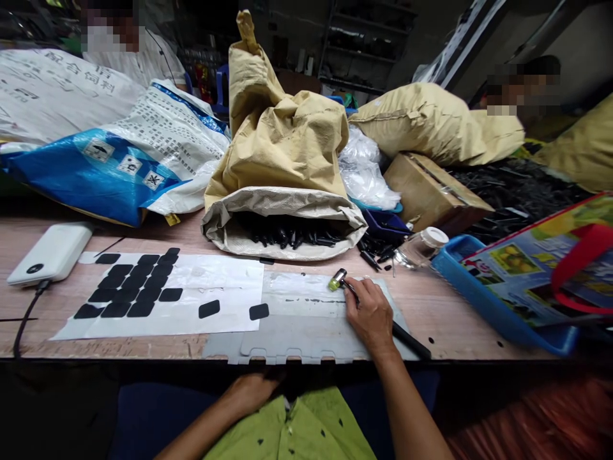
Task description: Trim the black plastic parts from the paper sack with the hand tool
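1. A white power bank (52, 253) lies on the table (454, 322), its black cable (23, 319) running to the front edge;
2. a white sheet (215, 271) bears rows of black patches (136, 281);
3. the left hand (256, 390) is below the table edge, well apart from the small hammer (339, 276); its fingers are hidden, so I cannot tell whether it holds anything;
4. an open sack (282, 150) of black parts (290, 237) lies behind the grey mat (297, 335);
5. the hammer's head is over the mat, just left of the right hand (371, 311), whose fingers wrap its handle; the black grip emerges at lower right;
6. a clear jar (420, 248) stands near a blue tray (479, 297).
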A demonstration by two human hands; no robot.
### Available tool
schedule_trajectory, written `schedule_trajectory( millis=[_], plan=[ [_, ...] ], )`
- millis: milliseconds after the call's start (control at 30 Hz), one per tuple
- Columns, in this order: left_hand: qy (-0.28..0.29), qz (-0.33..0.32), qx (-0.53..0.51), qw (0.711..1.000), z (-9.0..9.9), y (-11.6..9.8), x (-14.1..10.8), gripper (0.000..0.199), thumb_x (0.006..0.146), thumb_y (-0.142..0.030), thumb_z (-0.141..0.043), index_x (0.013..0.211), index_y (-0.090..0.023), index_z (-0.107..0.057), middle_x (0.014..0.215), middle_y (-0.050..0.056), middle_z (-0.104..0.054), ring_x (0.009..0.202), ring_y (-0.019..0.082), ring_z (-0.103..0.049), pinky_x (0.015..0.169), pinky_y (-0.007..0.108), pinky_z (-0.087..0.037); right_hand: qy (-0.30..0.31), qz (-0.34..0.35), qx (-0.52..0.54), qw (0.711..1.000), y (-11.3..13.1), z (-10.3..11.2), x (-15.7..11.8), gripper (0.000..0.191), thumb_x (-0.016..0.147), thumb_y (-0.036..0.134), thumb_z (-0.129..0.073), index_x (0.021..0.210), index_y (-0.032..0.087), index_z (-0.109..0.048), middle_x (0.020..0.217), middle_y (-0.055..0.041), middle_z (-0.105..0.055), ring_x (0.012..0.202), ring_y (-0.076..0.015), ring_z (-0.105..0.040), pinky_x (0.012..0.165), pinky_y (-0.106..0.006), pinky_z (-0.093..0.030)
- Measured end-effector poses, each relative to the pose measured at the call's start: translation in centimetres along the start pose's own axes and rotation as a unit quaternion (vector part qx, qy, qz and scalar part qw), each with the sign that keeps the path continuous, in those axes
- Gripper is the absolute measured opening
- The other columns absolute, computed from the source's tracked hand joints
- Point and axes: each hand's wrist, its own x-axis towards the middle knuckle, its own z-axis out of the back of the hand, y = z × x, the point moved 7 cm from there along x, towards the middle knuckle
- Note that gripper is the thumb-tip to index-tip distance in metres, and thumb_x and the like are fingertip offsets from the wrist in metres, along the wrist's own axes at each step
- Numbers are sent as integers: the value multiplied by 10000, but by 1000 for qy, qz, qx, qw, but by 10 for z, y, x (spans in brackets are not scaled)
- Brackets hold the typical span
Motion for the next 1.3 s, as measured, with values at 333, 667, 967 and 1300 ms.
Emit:
schedule_trajectory(
  millis=[333,667,967,1300],
  plan=[
    [98,-202,-61,973,27,-127,-48,343,884,-449,-617,1117,-250,-770,882,11,-740,770,176,-636,639,243,-429,-8,5,-7,1000,2,2,0,275,990,243,-504,1205,230,-676,1002,-62,-662,941,-223,-565,850,-332,-412],
    [-358,-227,159,891,184,-237,83,273,926,-265,-613,1179,-215,-703,1174,115,-638,1125,298,-525,973,431,-435,1,2,6,1000,1,2,1,269,978,244,-511,1191,234,-675,978,-61,-657,929,-226,-558,836,-342,-418],
    [-321,-244,292,867,189,-248,130,99,889,-211,-648,975,-202,-697,1103,123,-609,1168,328,-450,979,478,-374,11,-10,16,1000,-1,0,2,249,969,240,-519,1165,227,-673,971,-63,-645,941,-229,-568,847,-337,-430],
    [-302,-267,282,871,180,-239,125,168,890,-218,-682,1057,-233,-664,1148,97,-631,1152,300,-463,965,439,-352,2,-3,10,1000,0,2,1,244,968,256,-519,1148,222,-680,959,-62,-643,916,-224,-555,835,-331,-421]
  ],
)
